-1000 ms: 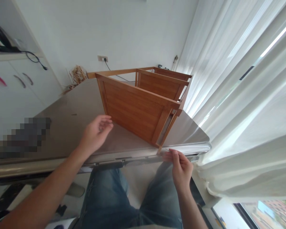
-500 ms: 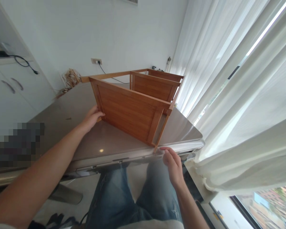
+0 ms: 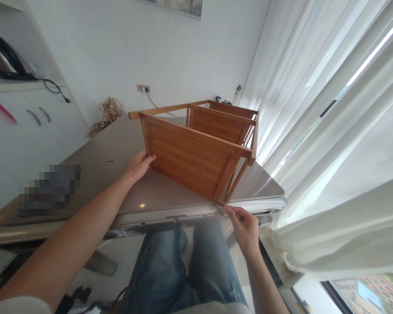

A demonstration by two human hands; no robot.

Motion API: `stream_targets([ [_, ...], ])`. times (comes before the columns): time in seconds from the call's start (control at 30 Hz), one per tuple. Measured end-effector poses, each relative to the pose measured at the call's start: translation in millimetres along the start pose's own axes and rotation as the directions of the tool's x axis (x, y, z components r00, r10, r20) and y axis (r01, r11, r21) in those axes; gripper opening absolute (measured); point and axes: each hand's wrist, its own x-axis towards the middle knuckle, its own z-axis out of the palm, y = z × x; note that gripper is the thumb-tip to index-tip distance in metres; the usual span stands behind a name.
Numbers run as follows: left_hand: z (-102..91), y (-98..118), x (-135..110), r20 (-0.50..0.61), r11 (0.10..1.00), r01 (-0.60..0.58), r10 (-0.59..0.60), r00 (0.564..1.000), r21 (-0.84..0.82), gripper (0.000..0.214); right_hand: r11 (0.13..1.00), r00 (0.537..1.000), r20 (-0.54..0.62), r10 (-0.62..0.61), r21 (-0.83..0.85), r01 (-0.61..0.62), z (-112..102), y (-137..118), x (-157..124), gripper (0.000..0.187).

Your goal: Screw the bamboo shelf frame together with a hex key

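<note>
The bamboo frame (image 3: 190, 161) stood on the steel-topped table (image 3: 170, 196), near its front edge and toward the right corner, its panels upright and its near leg reaching that edge. It may have been lifted slightly; the view was too skewed to be sure. The left hand (image 3: 138, 167) was cupped narrowly around the near panel's left edge, with the fingers (image 3: 149, 158) curled against the wood. The right hand (image 3: 244, 227) pinched the tip of the near leg between thumb and fingers, just at the table's front edge. Jeans (image 3: 183, 270) showed below the table, and a pixelated patch (image 3: 49, 189) covered part of the tabletop at left. A white curtain (image 3: 314, 139) hung along the right side. Beyond the far end were a wall socket (image 3: 143, 88) with a cable and a bundle of dried straw (image 3: 108, 114), and white cabinets (image 3: 29, 126) stood at left
</note>
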Motion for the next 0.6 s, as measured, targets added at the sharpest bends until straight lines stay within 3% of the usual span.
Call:
stream_targets([
  [0.23, 0.6, -0.5, 0.0, -0.032, 0.994, -0.043, 0.047, 0.998, 0.101, 0.042, 1.000, 0.997, 0.076, -0.006, 0.016, 0.004, 1.2, -2.1, 5.6, 0.045],
  [0.47, 1.1, -0.6, 0.7, -0.038, 0.990, -0.072, 0.077, 0.996, 0.119, 0.045, 0.994, 0.989, 0.104, -0.103, -0.036, 0.107, 7.1, -2.8, 12.8, 0.023],
  [0.6, 0.4, 0.6, -0.3, -0.021, 0.990, -0.083, 0.086, 0.996, 0.116, 0.048, 0.993, 0.991, 0.065, -0.116, -0.015, 0.117, 2.6, 2.0, 10.7, 0.034],
])
